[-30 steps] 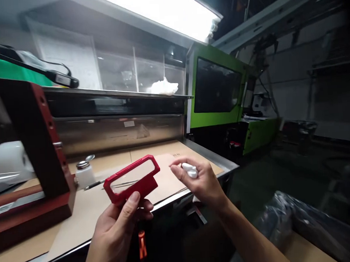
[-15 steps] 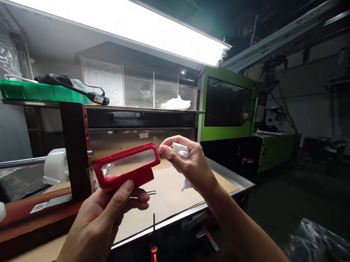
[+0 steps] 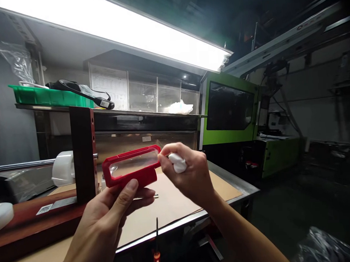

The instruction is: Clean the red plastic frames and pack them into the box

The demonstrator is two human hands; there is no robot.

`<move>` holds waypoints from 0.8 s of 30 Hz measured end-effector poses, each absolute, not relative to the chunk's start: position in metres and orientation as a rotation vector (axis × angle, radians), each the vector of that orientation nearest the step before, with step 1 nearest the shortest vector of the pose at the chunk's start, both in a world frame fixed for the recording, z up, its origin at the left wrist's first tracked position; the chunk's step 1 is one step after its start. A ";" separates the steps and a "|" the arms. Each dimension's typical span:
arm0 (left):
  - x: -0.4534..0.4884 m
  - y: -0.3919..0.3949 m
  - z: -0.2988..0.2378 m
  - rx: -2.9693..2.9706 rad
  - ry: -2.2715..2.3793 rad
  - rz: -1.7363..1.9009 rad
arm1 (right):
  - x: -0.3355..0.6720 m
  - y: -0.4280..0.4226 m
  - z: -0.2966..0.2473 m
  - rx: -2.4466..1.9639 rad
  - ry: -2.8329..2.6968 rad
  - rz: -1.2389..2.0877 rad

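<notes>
My left hand (image 3: 115, 214) holds a red plastic frame (image 3: 146, 179) from below, with the thumb pressed on its lower front. Clear film (image 3: 135, 163) spans the frame's long opening, and a thin see-through corner sticks up at the upper right. At that right end, the thumb and forefinger of my right hand (image 3: 193, 175) are pinched together against the frame's edge. A crumpled white cloth or tissue (image 3: 177, 163) is tucked inside the right hand's curled fingers. Whether the fingertips also grip the film cannot be made out.
A dark stand (image 3: 83, 151) carries a white roll (image 3: 62, 168) at left. Brown board (image 3: 179, 205) covers the bench. An orange-handled tool (image 3: 156, 259) points up at the front edge. Above are a green tray (image 3: 50, 96) and a bright lamp; a green machine (image 3: 225, 136) stands right.
My right hand has turned and moved slightly lower, its fingertips now against the frame's right end. The frame sits a little further right in view, and the whole scene has shifted slightly right and down.
</notes>
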State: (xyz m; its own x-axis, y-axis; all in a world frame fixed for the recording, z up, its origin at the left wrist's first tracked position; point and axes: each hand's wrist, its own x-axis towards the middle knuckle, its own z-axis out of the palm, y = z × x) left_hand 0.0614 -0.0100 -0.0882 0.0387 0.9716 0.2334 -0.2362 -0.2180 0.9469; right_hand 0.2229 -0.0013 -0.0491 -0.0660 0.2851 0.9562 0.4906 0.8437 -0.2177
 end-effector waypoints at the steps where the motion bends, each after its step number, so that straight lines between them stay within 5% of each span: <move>1: 0.063 -0.010 -0.088 1.211 0.850 1.419 | 0.222 -0.001 -0.052 -0.575 -1.676 -0.340; 7: 0.071 -0.010 -0.082 1.152 0.680 1.430 | 0.216 0.001 -0.067 -0.527 -1.807 -0.795; 24: 0.070 -0.013 -0.073 0.983 0.439 1.427 | 0.205 0.001 -0.069 -0.625 -1.974 -0.859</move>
State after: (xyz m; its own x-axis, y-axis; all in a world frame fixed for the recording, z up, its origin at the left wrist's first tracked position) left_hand 0.0704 -0.0127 -0.0729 0.1520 0.9437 0.2937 -0.6158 -0.1420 0.7750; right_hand 0.2045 0.0007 -0.0694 -0.4960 0.0979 0.8628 0.6980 0.6360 0.3291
